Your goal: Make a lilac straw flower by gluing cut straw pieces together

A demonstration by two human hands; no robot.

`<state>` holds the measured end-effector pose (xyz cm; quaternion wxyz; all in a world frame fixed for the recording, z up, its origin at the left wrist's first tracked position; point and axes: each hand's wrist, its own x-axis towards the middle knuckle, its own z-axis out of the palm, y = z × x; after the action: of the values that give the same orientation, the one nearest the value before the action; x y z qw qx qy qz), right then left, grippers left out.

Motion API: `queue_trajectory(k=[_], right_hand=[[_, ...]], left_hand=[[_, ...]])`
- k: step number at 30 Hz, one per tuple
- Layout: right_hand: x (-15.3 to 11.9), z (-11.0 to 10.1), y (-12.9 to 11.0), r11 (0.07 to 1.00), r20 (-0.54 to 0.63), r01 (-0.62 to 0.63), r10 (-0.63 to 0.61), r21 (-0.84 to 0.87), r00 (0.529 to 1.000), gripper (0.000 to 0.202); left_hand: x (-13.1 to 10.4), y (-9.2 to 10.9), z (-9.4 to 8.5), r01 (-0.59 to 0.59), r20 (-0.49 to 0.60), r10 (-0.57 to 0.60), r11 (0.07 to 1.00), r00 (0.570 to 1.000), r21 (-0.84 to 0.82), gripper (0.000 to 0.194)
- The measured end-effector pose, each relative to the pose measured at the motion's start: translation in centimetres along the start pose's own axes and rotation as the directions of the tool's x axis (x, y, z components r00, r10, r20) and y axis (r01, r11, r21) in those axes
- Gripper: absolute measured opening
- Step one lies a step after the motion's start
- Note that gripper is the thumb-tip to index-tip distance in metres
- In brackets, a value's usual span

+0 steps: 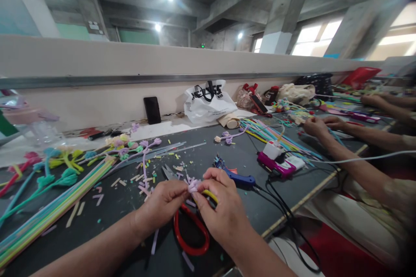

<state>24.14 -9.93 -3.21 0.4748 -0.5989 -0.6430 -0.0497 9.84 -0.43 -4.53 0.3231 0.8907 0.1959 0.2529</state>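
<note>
Both my hands meet over the dark table, low in the middle of the view. Between their fingertips is a small purple flower-like piece. My left hand pinches it from the left with thumb and forefinger. From the right, my right hand grips the same piece, with a yellow strip running between its fingers. Red-handled scissors lie under my hands, blades pointing up and left. A blue glue gun rests just beyond my right hand.
Colored strips and fluffy flower stems cover the left side. Scraps lie around the scissors. A magenta power strip with cables sits at right, near another person's hands. A phone and white bag stand behind.
</note>
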Motion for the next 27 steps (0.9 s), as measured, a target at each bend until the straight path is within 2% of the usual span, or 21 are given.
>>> queue_trajectory(k=[6, 10, 13, 16, 27], right_hand=[[0.2, -0.1, 0.3, 0.999, 0.005, 0.02, -0.02, -0.032, 1.0, 0.008], [0.2, -0.4, 0.4, 0.989, -0.001, 0.132, -0.132, -0.06, 0.991, 0.011], [0.3, -0.5, 0.1, 0.98, -0.001, 0.15, -0.152, -0.133, 0.988, 0.012], [0.3, -0.4, 0.0, 0.985, 0.012, 0.103, -0.102, -0.141, 0.995, 0.011], [0.3, 0.7, 0.1, 0.999, -0.027, 0.028, -0.027, 0.042, 0.999, 0.012]], left_hand=[[0.1, 0.2, -0.1, 0.014, -0.006, -0.015, 0.998, 1.0, -0.054, 0.033], [0.1, 0.1, 0.2, 0.142, 0.052, -0.133, 0.957, 0.99, -0.255, 0.033], [0.1, 0.0, 0.5, 0.221, 0.096, -0.2, 0.914, 0.975, -0.341, 0.033], [0.1, 0.1, 0.6, 0.213, 0.07, -0.201, 0.923, 0.977, -0.319, 0.032], [0.0, 0.3, 0.7, 0.219, -0.001, -0.228, 0.937, 0.974, -0.274, 0.033]])
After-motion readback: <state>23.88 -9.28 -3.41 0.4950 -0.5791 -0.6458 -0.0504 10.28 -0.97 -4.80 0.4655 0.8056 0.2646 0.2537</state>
